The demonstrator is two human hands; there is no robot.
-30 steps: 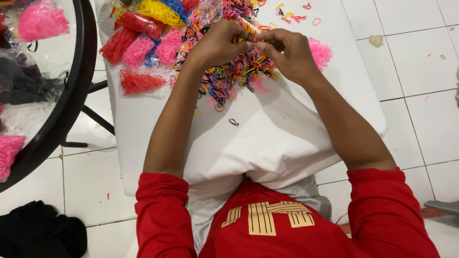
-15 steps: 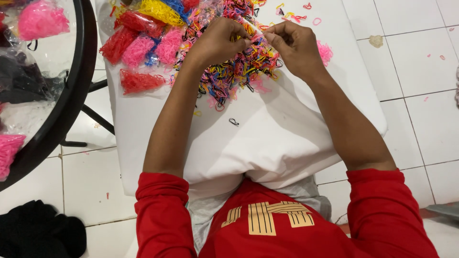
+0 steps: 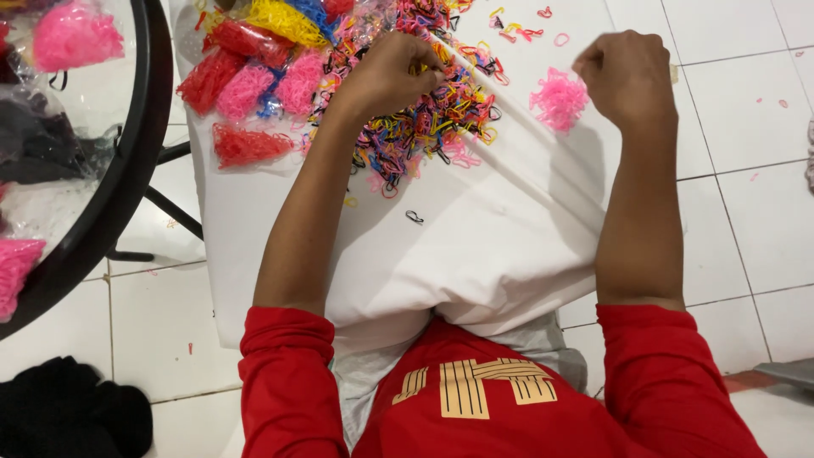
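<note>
Since the earlier frame: right hand [image 3: 626, 78] has drawn away from the mixed pile and now sits apart, out past the small pink heap; left hand [image 3: 388, 76] has stayed on the pile.

Item 1. Left hand: knuckles up, fingers curled down into the mixed-colour pile of small elastic bands [image 3: 428, 127], touching it. Whether a band is pinched in the fingers cannot be told.

Item 2. Right hand: closed in a loose fist, raised just beside the small heap of pink bands [image 3: 559, 99]. Anything held inside the fist is hidden, so its contents cannot be told.

Item 3. Mixed-colour pile: spread on the white cloth [image 3: 475, 246] between the two hands, nearer the left one; yellow, pink, blue, black and red loops tangled together.

Item 4. One black band [image 3: 414, 217], lying alone on the cloth, nearer the person than the pile.

Item 5. Sorted clumps at the far left of the cloth: red bands [image 3: 246, 144], pink bands [image 3: 298, 80], yellow bands [image 3: 280, 17], each lying close to the next.

Item 6. Stray loops [image 3: 517, 32] scattered beyond the pile.

Item 7. Round glass counter [image 3: 136, 153] with dark rim, on the person's left; clear bags of pink bands [image 3: 72, 36] on it.

Item 8. Black fabric [image 3: 68, 416] on the white tiled floor [image 3: 738, 110], lower left.

Item 9. Red sleeves [image 3: 288, 382] on both arms.
</note>
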